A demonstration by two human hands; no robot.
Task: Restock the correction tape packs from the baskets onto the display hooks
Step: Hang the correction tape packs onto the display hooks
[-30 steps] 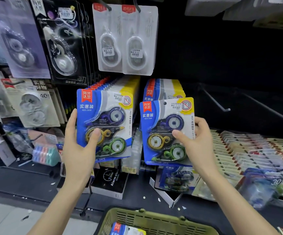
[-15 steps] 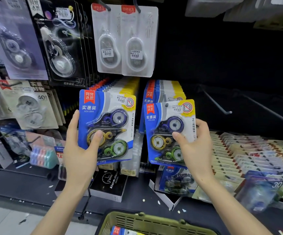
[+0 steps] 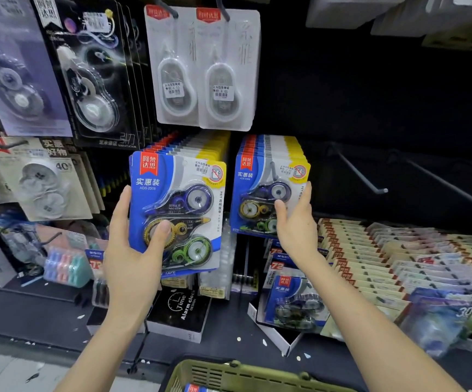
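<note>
Correction tape packs (image 3: pixel 200 142) are hung in two full rows at the middle of the rack, and one more is held in each hand. The left pack (image 3: pixel 178 190) is gripped by the left hand (image 3: pixel 133 258): the thumb is laid across its front over the yellow wheel and the fingers are curled behind its left edge. It is held upright just in front of the left row, much where it was half a second ago.

The right pack (image 3: pixel 260 179) is pinched by the right hand (image 3: pixel 297 230), thumb on the front and fingers round the right edge. Against the earlier frames it is now seen farther in, flush with the front of the right row (image 3: pixel 274 142). The tip of a display hook (image 3: pixel 273 167) is seen in front of its top hole (a second ago this pack was held nearer, clear of the row). Whether its weight is borne by the hook cannot be told.

At the near edge a green basket (image 3: pixel 229 373) is seen, with the corner of a spare pack (image 3: pixel 192 388) showing in it. Two bare hooks (image 3: pixel 362 176) are seen to the right, and white blister packs (image 3: pixel 200 72) are hung above.
</note>
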